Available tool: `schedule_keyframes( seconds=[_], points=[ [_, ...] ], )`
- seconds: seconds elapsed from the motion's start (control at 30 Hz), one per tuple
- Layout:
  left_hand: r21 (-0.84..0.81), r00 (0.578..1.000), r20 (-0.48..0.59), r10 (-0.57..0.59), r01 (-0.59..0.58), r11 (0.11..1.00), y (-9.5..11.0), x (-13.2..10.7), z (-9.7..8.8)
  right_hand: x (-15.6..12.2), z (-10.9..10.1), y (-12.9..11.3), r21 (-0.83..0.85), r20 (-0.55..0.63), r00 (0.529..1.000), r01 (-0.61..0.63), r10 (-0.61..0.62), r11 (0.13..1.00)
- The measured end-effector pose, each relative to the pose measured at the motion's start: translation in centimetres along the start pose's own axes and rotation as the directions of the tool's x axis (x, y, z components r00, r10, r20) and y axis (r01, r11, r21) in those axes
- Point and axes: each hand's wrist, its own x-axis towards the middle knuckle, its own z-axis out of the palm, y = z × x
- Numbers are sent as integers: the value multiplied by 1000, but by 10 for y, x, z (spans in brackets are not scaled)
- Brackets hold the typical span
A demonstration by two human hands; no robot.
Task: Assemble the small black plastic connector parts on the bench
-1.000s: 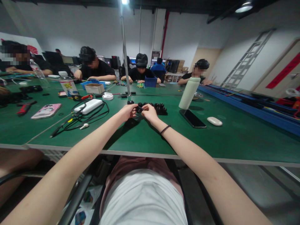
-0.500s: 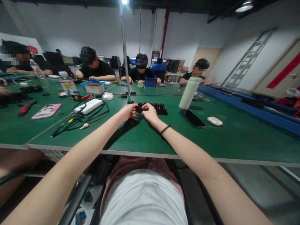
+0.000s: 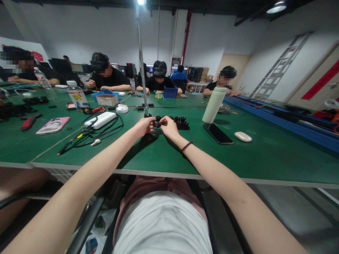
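Both my arms reach out over the green table (image 3: pixel 265 155). My left hand (image 3: pixel 144 126) and my right hand (image 3: pixel 169 127) meet near the table's middle, fingers pinched together on one small black part (image 3: pixel 157 124) held between them just above the surface. A black band sits on my right wrist. Right behind the hands lies a cluster of several similar small black parts (image 3: pixel 180 122). A thin metal pole (image 3: pixel 141 67) rises from a base just behind my left hand.
A white power bank (image 3: pixel 100 120) with tangled black cables lies to the left, a pink phone (image 3: pixel 52 125) further left. To the right stand a pale bottle (image 3: pixel 213 104), a black phone (image 3: pixel 218 133) and a white earbud case (image 3: pixel 242 136). Several people work across the table.
Both hands stay in place, with only slight finger shifts on the small black part. A person at the far side moved a hand a little.
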Motion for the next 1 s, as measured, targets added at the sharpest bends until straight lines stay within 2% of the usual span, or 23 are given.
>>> schedule_keyframes(
  seconds=[0.33, 0.6, 0.8, 0.9, 1.0],
  points=[
    [20, 1000, 0, 5, -5, 1000, -2, 3, -2, -1, -1, 0, -55, 11, 997, 71, -70, 996],
    [11, 999, 1, 37, -37, 999, -2, 1, -2, 2, 3, 2, 11, -29, 999, 31, -30, 999],
    [-4, 998, -4, 56, -56, 998, -2, 3, -3, 9, 8, 9, 143, -73, 984, -150, 162, 978],
    [-4, 998, -12, 61, -61, 998, -3, 5, -4, 13, 10, 11, 219, -76, 958, -253, 276, 942],
    [0, 998, -13, 64, -64, 998, -3, 6, -4, 13, 11, 7, 344, -44, 919, -355, 393, 869]
  ],
)
